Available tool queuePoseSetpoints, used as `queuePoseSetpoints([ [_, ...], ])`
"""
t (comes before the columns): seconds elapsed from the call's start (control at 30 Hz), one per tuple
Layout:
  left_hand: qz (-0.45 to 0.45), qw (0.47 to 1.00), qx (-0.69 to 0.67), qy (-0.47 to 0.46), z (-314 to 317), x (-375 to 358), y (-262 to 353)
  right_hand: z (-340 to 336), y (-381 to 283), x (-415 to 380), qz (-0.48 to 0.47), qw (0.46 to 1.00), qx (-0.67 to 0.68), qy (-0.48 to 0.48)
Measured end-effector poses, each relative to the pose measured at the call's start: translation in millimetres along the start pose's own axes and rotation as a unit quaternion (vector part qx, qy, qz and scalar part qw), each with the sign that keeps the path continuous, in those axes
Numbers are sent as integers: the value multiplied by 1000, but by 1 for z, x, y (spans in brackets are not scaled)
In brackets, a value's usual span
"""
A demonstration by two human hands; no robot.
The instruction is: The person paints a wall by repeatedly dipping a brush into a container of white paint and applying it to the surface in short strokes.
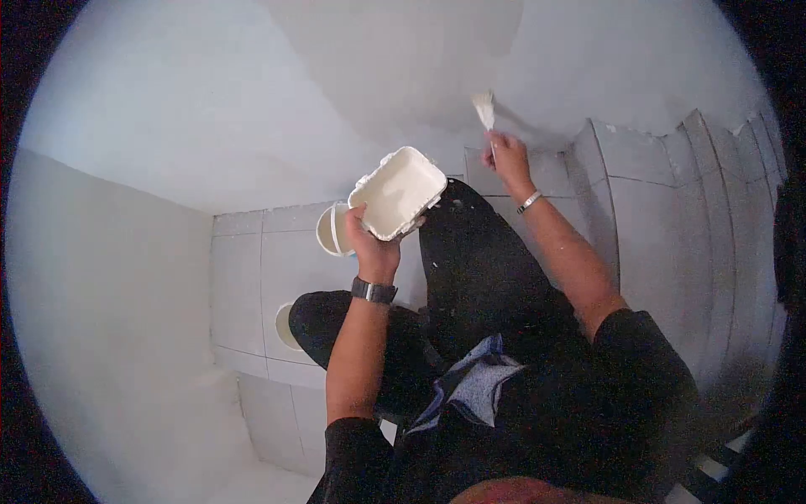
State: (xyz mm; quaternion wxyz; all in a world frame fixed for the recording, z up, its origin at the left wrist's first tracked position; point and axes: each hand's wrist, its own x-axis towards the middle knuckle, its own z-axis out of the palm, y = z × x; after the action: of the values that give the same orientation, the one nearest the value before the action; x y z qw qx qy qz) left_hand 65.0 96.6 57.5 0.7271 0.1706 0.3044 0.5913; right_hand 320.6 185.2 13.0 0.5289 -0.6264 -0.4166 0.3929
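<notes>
My left hand grips the near edge of a rectangular white tub, thumb over the rim. Pale paint lies inside the tub, and its outside is crusted with paint. Up and to the right, my right hand is closed around the handle of a paintbrush. The brush's pale bristles point up at the wall, beside a darker patch; whether they touch it I cannot tell. Most of the brush handle is hidden by my fingers.
A white bucket with a handle stands on the tiled floor behind the tub. Another white container is partly hidden by my left knee. Tiled steps run along the right. Another pale wall stands at the left.
</notes>
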Motion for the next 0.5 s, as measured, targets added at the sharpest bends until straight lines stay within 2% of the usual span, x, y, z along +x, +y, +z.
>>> queuePoseSetpoints([
  [0.07,3,1000,-2,15,3,-1,0,-1,17,-9,129,991,13,11],
  [0.2,8,1000,6,8,1,0,-1,-7,5,-10,154,988,12,17],
  [0.27,6,1000,5,-1,0,-1,-2,-14,-38,-4,65,998,19,-10],
  [0.4,-5,1000,6,-12,-1,0,2,-17,-131,-5,-88,993,76,15],
  [0.43,-7,1000,0,-9,-2,0,2,-18,-141,-8,-88,993,76,16],
  [0.5,-2,1000,-6,-7,-1,0,1,-18,-152,-12,-201,973,110,26],
])
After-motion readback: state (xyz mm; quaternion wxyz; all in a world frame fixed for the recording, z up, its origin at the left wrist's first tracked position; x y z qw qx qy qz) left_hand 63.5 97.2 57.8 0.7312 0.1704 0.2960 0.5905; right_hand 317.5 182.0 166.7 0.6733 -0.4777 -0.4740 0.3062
